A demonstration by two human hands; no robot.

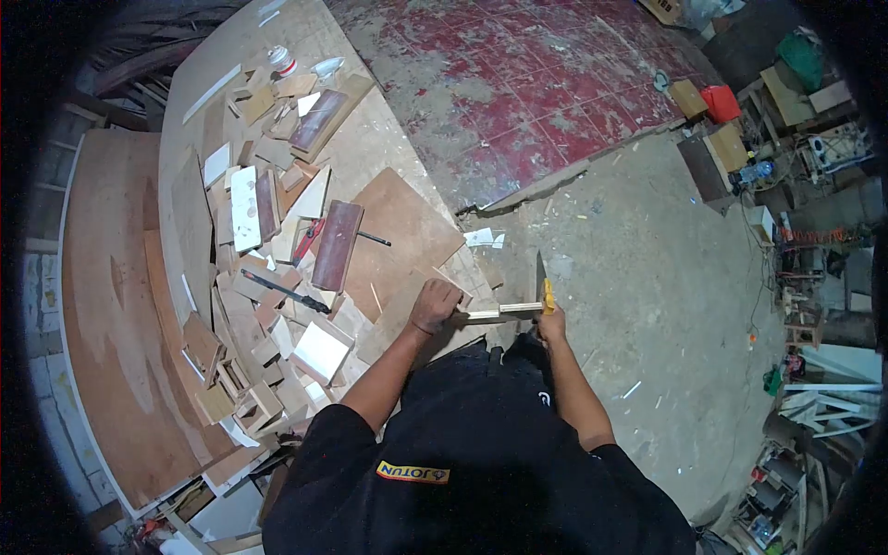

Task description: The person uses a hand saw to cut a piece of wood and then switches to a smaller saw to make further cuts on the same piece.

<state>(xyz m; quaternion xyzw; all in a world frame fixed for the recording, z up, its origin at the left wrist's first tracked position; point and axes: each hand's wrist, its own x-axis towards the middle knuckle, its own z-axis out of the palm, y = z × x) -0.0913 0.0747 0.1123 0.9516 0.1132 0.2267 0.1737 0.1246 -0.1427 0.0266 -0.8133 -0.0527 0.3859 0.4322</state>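
Note:
My right hand (552,326) is closed around the yellow handle of a hand saw (549,294), whose blade points away from me. A narrow pale wooden strip (520,307) juts past the table's edge and meets the saw near the handle. My left hand (435,305), fingers curled, grips the strip's other end against the tabletop; its fingertips are partly hidden. Beyond that hand lies a flat brown board (404,218). A dark red wood block (338,246) rests to the left of the board, with a black rod-like tool (375,239) sticking out from under it.
Wood offcuts (268,342) cover the table's left side, among them a long black tool (285,289) and a red-handled tool (307,240). A white container (281,61) stands at the far end. Scraps dot the concrete floor (647,277). Clutter (814,166) lines the right side.

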